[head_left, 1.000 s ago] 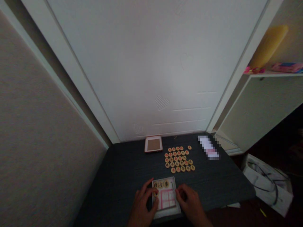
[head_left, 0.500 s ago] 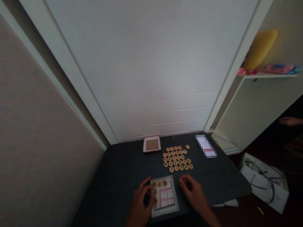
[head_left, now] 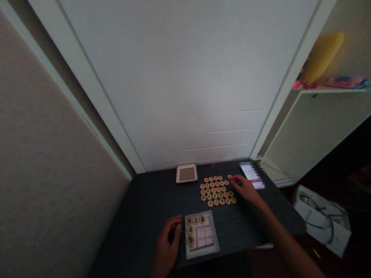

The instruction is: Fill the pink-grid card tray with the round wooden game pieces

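Observation:
A small white box tray (head_left: 211, 250) with a red grid lies at the near edge of the dark table (head_left: 150, 204); several round wooden chess pieces (head_left: 195, 220) sit in it along the top row and left column. My left hand (head_left: 168, 241) rests curled against the tray's left side, holding nothing I can make out. My right hand (head_left: 245, 188) is stretched far out to the group of wooden chess pieces (head_left: 216, 191) laid flat in rows, its fingertips at a single piece (head_left: 229, 177) at the group's far right corner.
A box lid (head_left: 187, 173) with a brown inside lies at the table's far edge by the white door. A blurred white and pink packet (head_left: 251, 175) lies far right. A white shelf unit stands right, with a white bag (head_left: 323, 220) on the floor.
My right hand left the tray's right side and reached forward to the far right corner of the laid-out pieces. My left hand stayed by the tray's left edge.

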`<state>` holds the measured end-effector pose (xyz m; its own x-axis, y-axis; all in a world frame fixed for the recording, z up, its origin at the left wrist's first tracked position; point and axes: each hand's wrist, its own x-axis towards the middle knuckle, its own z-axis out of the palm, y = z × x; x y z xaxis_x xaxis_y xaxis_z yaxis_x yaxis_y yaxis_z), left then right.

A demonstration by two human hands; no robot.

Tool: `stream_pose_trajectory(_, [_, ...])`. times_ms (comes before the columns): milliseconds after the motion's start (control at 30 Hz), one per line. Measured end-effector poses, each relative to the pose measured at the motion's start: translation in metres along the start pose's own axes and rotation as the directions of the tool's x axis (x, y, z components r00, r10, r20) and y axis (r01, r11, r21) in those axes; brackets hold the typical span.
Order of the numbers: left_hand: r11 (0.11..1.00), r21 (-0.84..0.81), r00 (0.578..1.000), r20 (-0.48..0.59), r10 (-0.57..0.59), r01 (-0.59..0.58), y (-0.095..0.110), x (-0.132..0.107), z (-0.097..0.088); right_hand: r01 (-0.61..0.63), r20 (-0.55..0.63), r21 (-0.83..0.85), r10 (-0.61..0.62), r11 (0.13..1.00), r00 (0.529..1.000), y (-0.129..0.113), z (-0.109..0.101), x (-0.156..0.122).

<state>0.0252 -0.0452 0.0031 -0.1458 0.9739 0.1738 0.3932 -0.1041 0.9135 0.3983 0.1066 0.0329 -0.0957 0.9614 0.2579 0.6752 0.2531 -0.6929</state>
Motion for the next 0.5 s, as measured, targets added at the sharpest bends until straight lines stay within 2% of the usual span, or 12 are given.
stream_pose_trajectory(167, [0.985,-0.095,0.987,-0.062,-0.149,0.143,-0.002,0.001,-0.005,0.052,0.11,-0.083,-0.043,0.995,0.993,-0.005,0.005,0.03])
stream_pose_trajectory(300, [0.98,-0.12,0.981,-0.094,-0.171,0.16,0.003,0.001,-0.008,0.09,0.183,-0.135,-0.064,0.987,0.981,-0.01,0.009,0.045])
stream_pose_trajectory(500, [0.981,-0.12,0.979,-0.115,-0.169,0.156,0.014,0.0,-0.012,0.111,0.232,-0.177,-0.068,0.978,0.97,-0.014,0.012,0.047])
